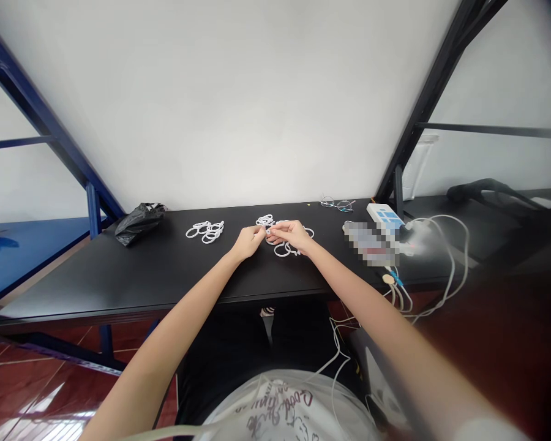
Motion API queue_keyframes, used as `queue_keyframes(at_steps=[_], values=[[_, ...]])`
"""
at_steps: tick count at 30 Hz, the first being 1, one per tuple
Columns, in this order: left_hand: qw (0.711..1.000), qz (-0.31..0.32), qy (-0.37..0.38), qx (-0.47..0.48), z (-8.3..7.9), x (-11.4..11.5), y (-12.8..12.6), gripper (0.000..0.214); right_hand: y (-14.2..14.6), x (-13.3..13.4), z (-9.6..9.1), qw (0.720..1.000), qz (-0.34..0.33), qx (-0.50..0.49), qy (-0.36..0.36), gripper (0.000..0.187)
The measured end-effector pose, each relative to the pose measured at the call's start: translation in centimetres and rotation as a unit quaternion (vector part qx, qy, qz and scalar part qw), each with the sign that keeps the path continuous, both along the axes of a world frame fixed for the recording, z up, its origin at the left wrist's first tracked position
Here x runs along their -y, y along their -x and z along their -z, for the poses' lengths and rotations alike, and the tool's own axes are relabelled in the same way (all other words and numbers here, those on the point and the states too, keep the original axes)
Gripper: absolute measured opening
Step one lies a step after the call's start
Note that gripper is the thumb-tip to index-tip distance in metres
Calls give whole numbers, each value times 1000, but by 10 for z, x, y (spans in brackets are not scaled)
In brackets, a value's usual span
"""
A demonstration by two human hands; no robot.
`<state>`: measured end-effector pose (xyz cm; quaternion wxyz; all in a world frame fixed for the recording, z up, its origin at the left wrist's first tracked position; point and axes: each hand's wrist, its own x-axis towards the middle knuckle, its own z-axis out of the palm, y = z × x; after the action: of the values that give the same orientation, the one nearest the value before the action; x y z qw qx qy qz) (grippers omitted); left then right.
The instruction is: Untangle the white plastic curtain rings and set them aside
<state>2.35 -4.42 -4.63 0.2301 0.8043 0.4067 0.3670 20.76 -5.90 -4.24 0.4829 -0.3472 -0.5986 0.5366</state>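
Both hands meet over a loose pile of white plastic rings (284, 248) on the black table (165, 269). My left hand (249, 240) is closed in a pinch on a white ring at its fingertips. My right hand (291, 233) is also pinched, its fingers touching the same small ring piece between the two hands. A second, separate cluster of white rings (206, 231) lies to the left of my hands.
A crumpled black bag (138, 223) sits at the table's back left. Glasses (337, 203), a white power strip (386, 218) and white cables (441, 257) are on the right. Blue shelving (37, 239) stands left, a black frame (422, 110) right.
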Motion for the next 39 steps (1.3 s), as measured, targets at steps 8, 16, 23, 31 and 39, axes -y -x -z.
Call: queue_keyframes(at_steps=[8, 16, 23, 31, 39], values=[[1000, -3, -15, -8, -1, 1, -1, 49, 2, 0, 0, 1000, 28, 3, 2, 43], [996, -37, -61, -50, -1, 0, 2, 46, 0, -1, -4, 997, 72, 3, 1, 38], [980, -135, -103, -109, 0, -13, 18, 36, 0, 0, -5, 997, 77, 5, 4, 38], [947, -232, -85, -203, 2, -28, 44, 31, 1, 1, -8, 996, 83, 16, 9, 35], [923, -285, -71, -248, 3, -29, 50, 31, -1, -1, -5, 996, 83, 22, 6, 34]])
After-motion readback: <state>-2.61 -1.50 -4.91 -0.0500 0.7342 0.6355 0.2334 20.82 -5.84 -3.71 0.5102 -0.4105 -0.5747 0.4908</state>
